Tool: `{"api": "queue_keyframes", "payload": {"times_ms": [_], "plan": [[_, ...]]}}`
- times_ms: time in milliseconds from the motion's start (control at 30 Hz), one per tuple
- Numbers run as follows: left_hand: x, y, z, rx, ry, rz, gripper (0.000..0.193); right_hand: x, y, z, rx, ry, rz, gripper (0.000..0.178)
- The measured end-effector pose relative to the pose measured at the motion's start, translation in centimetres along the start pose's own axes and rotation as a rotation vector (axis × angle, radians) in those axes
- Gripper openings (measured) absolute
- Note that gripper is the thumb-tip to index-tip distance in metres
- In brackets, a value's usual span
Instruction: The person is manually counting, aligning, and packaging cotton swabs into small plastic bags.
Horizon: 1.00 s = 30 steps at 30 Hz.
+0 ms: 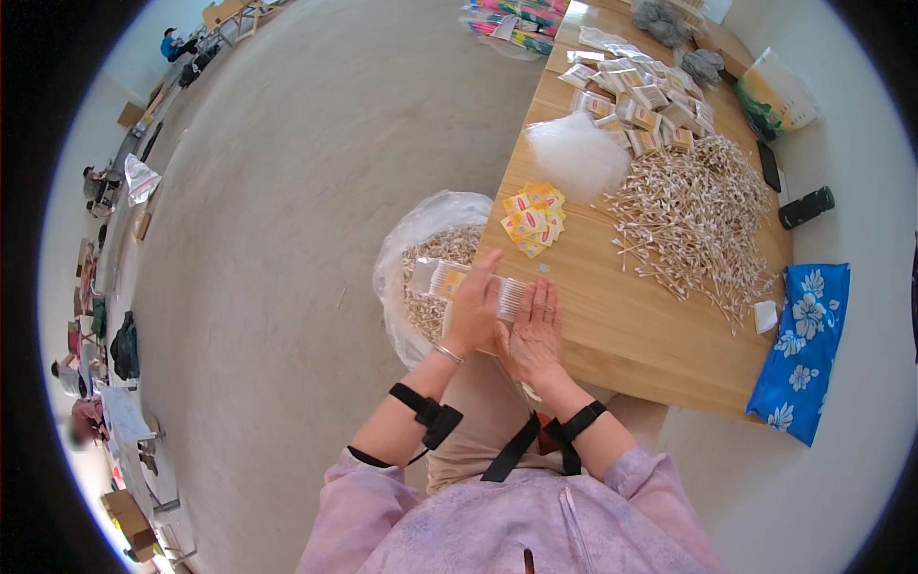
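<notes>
Lying crosswise at the wooden table (631,325) edge, long axis left to right, over a bulging plastic bag (421,239): clear packet of cotton swabs (478,284), pinched by left hand (471,311), steadied beneath by right hand (531,335), fingers flat, together.

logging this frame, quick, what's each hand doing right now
Left hand: shut on the clear packet of cotton swabs.
Right hand: open, flat against the packet's end.
</notes>
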State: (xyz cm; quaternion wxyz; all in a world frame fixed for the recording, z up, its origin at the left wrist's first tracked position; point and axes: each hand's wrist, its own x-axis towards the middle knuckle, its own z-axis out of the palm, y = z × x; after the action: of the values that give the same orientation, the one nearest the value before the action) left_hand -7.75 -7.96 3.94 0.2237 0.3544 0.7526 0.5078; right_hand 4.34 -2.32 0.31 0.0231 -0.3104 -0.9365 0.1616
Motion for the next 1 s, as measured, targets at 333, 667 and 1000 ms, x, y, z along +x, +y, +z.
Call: {"api": "queue_keyframes", "payload": {"times_ms": [333,667,1000], "plan": [[2.6,-10.5,-4.7,0.307,0.125,-0.033,0.046,0.3,-2.3,0.4,0.012,0.059,-0.037,0.088],[3.0,-10.6,-4.5,-0.869,-0.169,-0.417,0.045,1.5,-4.4,1.2,0.052,0.074,-0.053,0.091],[2.5,-9.5,-5.5,-0.779,-0.127,-0.294,0.043,2.0,-6.2,1.6,0.095,0.091,-0.07,0.09]]}}
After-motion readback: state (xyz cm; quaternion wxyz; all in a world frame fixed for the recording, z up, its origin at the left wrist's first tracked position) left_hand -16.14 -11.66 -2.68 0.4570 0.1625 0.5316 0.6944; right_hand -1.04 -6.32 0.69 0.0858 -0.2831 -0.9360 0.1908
